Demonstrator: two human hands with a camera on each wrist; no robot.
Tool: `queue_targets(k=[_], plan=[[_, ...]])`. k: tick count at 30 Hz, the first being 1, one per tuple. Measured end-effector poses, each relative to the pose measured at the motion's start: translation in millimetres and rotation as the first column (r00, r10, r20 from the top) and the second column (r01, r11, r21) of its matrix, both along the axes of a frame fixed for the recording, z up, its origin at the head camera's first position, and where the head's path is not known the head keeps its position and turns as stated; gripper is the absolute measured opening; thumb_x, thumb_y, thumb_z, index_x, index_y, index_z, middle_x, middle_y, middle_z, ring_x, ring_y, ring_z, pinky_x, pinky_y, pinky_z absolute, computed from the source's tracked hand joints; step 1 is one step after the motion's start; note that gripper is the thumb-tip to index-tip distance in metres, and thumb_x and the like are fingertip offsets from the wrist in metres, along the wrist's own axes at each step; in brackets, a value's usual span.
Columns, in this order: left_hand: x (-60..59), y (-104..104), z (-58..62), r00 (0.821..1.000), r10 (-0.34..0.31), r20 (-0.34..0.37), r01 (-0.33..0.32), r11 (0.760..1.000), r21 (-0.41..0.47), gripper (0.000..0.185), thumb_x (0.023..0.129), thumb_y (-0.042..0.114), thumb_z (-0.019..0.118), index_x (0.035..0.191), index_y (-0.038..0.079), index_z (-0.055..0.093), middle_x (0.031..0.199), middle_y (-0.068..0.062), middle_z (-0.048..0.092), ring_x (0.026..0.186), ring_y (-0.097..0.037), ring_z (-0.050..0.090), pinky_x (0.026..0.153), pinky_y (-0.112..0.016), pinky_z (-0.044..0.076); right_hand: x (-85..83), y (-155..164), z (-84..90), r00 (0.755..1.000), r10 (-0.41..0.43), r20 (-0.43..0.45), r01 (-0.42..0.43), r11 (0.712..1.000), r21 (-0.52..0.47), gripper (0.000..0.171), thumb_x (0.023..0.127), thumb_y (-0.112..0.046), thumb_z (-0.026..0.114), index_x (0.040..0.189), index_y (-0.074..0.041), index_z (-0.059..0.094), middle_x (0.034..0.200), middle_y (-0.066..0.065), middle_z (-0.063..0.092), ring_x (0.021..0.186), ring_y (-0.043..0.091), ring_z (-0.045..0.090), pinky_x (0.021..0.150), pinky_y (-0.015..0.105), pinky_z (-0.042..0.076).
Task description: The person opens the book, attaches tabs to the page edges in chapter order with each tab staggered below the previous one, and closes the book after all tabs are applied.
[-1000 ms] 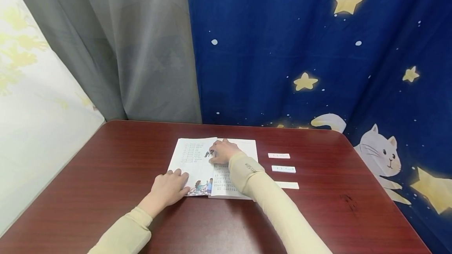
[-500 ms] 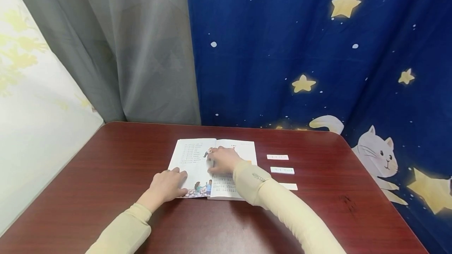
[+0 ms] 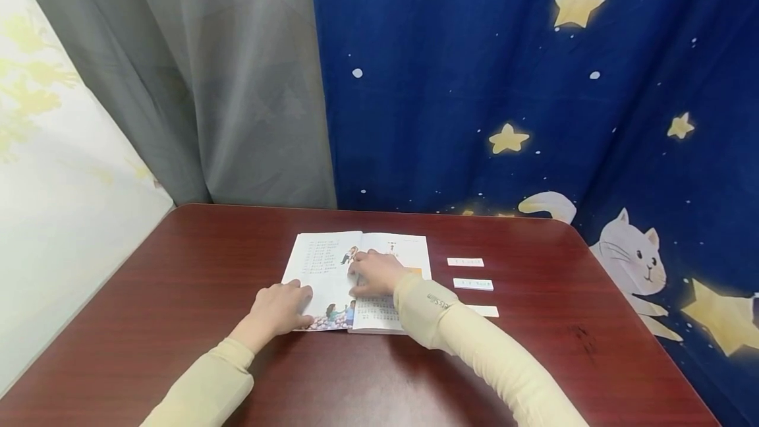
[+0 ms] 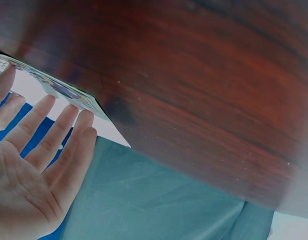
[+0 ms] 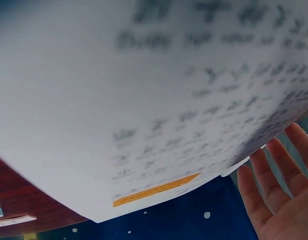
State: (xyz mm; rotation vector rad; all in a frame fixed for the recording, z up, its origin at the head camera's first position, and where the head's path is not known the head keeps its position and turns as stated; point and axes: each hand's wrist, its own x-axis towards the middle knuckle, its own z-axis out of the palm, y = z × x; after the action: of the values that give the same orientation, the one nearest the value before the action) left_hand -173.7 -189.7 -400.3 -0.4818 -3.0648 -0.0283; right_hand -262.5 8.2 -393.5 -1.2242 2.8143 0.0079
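Note:
An open book with printed text and small coloured drawings lies on the dark red table. On the lower left corner of its left page rests my left hand, fingers extended. My right hand is at the middle fold, its bent fingertips touching the paper there and covering part of the right page. The left wrist view shows the left hand's fingers spread along the page edge. In the right wrist view the fingers of the right hand reach the inner side of the text page.
Three narrow paper strips lie to the right of the book: a top strip, a middle strip and a lower strip partly behind the right sleeve. A grey curtain and a blue starry curtain hang behind the table.
My right hand has slid down along the book's fold toward me, uncovering more of the upper right page. The left hand stays on the lower left corner.

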Motion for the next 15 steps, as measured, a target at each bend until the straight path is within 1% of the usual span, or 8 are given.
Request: queue_targets(k=[6,10,15], plan=[[1.1,1,-1.3,1.0,0.005,0.001,-0.005,1.0,0.006,0.031,0.064,0.037,0.073,0.076,0.015,0.053,0.067,0.001,0.043,0.056,-0.022,0.048,0.044,-0.038,0.037,4.8,3,-1.6,1.0,0.018,-0.004,-0.018,1.0,0.003,0.035,0.076,-0.044,0.062,0.105,-0.024,0.062,0.101,-0.007,0.053,0.093,0.013,0.048,0.073,0.035,0.042],[0.8,1,-2.1,1.0,-0.001,-0.006,0.001,1.0,-0.001,0.032,0.064,0.037,0.072,0.075,0.015,0.053,0.067,0.001,0.043,0.056,-0.023,0.049,0.044,-0.038,0.037,10.5,5,0.1,0.999,0.044,-0.016,-0.043,0.999,0.018,0.036,0.074,-0.045,0.063,0.104,-0.025,0.063,0.096,-0.007,0.054,0.088,0.012,0.048,0.07,0.033,0.042],[-0.1,1,-1.4,1.0,-0.004,-0.023,0.004,1.0,-0.004,0.032,0.062,0.038,0.072,0.074,0.016,0.052,0.068,0.0,0.044,0.057,-0.024,0.05,0.044,-0.039,0.037,16.3,7,2.2,0.997,0.069,-0.045,-0.067,0.997,0.035,0.038,0.074,-0.046,0.063,0.104,-0.024,0.063,0.094,-0.007,0.054,0.085,0.011,0.048,0.067,0.03,0.042]])
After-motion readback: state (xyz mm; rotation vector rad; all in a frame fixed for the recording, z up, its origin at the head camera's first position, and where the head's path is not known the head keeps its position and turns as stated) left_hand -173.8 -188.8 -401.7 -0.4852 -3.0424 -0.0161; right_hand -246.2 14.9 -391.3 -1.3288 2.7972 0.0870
